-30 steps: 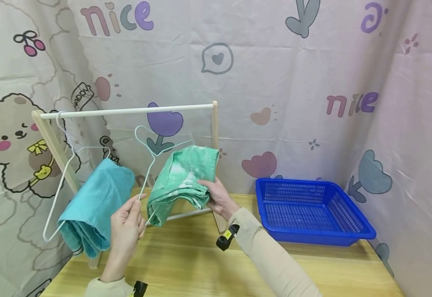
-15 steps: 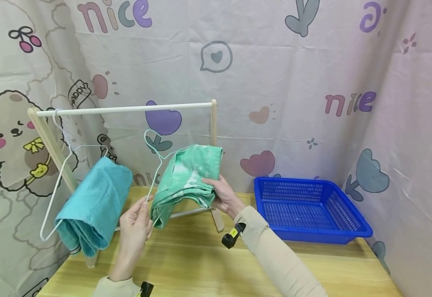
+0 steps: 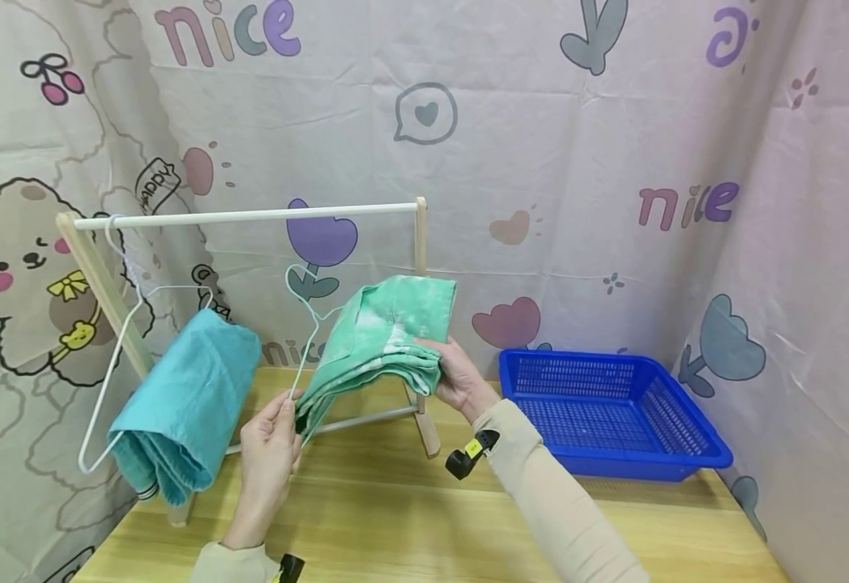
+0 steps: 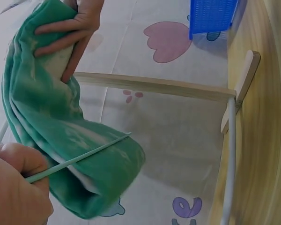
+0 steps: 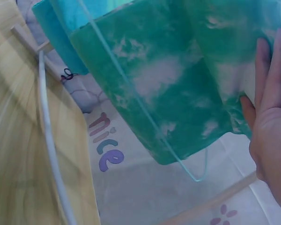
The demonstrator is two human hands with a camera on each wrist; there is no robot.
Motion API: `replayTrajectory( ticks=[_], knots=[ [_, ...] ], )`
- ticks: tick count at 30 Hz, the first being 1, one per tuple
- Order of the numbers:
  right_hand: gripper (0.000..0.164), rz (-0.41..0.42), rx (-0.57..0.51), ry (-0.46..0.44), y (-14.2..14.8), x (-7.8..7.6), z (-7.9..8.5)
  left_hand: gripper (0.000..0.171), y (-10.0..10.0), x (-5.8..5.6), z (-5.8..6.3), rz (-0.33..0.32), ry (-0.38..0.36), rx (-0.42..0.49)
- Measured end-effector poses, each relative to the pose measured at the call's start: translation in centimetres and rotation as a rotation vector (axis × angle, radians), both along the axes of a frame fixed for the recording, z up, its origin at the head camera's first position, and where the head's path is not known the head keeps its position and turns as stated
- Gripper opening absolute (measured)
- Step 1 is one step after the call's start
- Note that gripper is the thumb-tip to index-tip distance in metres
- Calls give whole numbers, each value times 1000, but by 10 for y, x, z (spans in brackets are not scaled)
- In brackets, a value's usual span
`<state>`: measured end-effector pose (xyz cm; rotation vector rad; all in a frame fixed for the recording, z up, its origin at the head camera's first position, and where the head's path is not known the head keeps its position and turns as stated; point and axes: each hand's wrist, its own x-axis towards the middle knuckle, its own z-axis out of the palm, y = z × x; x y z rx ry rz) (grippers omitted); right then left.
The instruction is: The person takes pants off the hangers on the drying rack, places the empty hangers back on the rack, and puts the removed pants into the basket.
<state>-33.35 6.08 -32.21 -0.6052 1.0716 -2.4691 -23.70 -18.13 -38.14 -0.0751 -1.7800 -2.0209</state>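
A pale wire hanger stands tilted in front of the rack, its hook free below the top bar. My left hand pinches one side of its wire between thumb and fingers. A folded green-and-white tie-dye garment drapes over the hanger; my right hand grips its right end, thumb on the near side. In the left wrist view, the hanger's wire runs across the outside of the garment. The right wrist view shows a wire along the cloth and a hanger corner below its edge.
A wooden rack with a white top bar stands at left on the wooden table. On it hangs a white hanger with a folded turquoise garment. At right is a blue plastic basket. Printed curtains surround the table.
The garment and my right hand have moved right and slightly up. My left hand and the hanger have shifted right, and the hanger's hook has dropped a little. Both grips stay the same.
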Motion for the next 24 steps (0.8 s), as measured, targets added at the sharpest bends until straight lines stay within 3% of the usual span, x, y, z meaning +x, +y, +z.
replayTrajectory(
  ticks=[5, 8, 15, 24],
  knots=[
    [57, 78, -54, 75, 12, 1, 6, 31, -4, -1, -4, 18, -31, 10],
    [62, 107, -64, 87, 18, 0, 10, 32, -7, -1, -6, 5, -41, 25],
    [60, 105, 11, 127, 32, 2, 17, 34, -11, -4, -10, 5, -51, 17],
    [39, 91, 154, 178, 46, 5, 29, 34, -17, -2, -11, 35, -38, -1]
  ],
)
